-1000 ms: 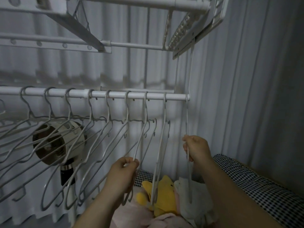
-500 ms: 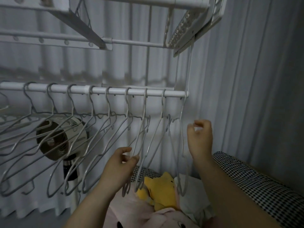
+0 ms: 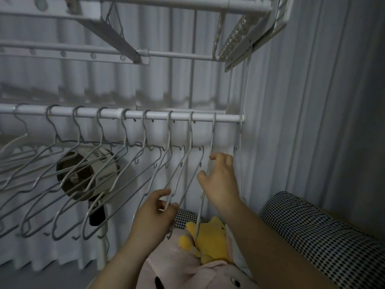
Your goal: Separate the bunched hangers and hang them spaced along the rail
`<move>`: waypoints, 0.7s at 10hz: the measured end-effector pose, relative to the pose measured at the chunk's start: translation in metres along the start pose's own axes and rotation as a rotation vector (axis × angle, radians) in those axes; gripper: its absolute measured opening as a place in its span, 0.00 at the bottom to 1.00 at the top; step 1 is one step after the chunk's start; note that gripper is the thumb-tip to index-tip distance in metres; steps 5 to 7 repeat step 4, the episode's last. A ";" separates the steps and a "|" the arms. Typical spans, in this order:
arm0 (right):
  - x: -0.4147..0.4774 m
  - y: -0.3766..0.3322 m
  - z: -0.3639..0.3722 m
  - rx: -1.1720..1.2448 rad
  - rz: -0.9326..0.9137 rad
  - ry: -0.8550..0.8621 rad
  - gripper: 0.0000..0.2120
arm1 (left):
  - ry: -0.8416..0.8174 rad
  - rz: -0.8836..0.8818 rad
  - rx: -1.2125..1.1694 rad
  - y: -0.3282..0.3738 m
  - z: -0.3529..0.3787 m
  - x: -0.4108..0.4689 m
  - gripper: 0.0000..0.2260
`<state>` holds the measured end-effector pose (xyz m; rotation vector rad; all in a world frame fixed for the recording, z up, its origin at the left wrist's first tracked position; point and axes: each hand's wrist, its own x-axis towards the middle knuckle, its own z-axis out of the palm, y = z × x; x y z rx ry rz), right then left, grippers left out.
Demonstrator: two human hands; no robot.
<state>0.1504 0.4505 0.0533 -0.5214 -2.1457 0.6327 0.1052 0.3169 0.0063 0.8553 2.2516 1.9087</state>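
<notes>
A fan (image 3: 104, 163) stands at the left behind a row of hangers (image 3: 101, 132) hooked one by one along the rail (image 3: 158, 115), gaps between the hooks, their wire shoulders slanting down to the left. Further right, the left hand (image 3: 156, 213) reaches up from below the rail. Its thumb and fingertips pinch the low end of the left-hand hanger (image 3: 190, 134), whose hook sits on the rail above and to the right of the hand. Just beside it hangs the right-hand hanger (image 3: 213, 134), seen nearly edge-on. The right hand (image 3: 220, 184) is higher, near the neck of this hanger, forefinger and thumb apart in a loose C with the wire running between them; whether they press on it cannot be told. Right of that hand the end hanger (image 3: 240, 138) hangs at the tip of the rail, apart from both hands. Below the hands lie a yellow soft toy (image 3: 210, 236) and a pink soft toy (image 3: 187, 272), with a checked cushion (image 3: 312, 236) to the right, against the curtain (image 3: 312, 101).
</notes>
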 end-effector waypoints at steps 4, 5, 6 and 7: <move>-0.057 0.003 0.013 0.303 -0.270 0.138 0.05 | 0.111 -0.013 0.185 -0.010 -0.045 -0.058 0.08; -0.057 0.003 0.013 0.303 -0.270 0.138 0.05 | 0.111 -0.013 0.185 -0.010 -0.045 -0.058 0.08; -0.057 0.003 0.013 0.303 -0.270 0.138 0.05 | 0.111 -0.013 0.185 -0.010 -0.045 -0.058 0.08; -0.057 0.003 0.013 0.303 -0.270 0.138 0.05 | 0.111 -0.013 0.185 -0.010 -0.045 -0.058 0.08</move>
